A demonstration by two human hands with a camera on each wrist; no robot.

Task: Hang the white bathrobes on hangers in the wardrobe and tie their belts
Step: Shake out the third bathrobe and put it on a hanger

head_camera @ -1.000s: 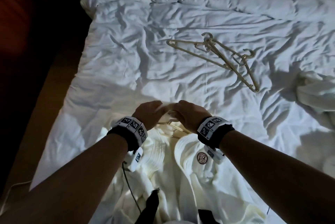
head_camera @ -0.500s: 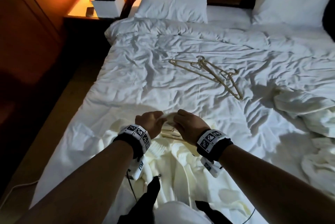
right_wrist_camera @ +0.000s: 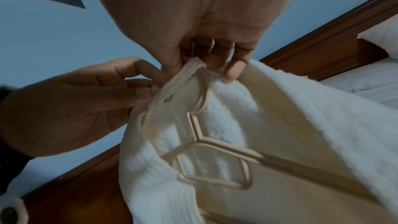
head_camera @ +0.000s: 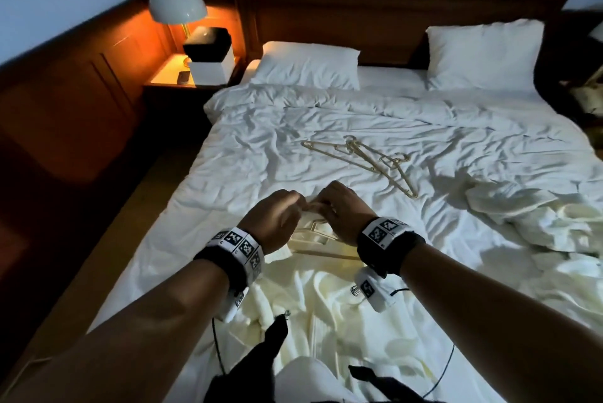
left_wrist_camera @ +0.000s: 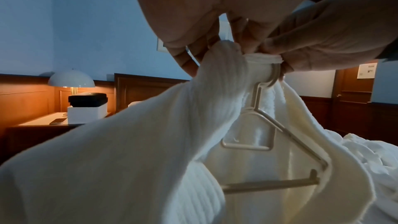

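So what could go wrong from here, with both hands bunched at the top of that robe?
The left hand and right hand pinch the robe collar right at the hanger hook. Only one hanger arm is seen running into a shoulder, so if the other is not seated the robe may slide off when lifted. Its lower part lies spread on the bed, so it could drag or snag. The spare hangers are tangled and may lift together.

No readable text anywhere. Small round emblem on bathrobe (head_camera: 354,291) illegible. Black-and-white square marker codes on wristbands (head_camera: 243,244), no letters. Notice on door (left_wrist_camera: 366,70) too blurred to read.
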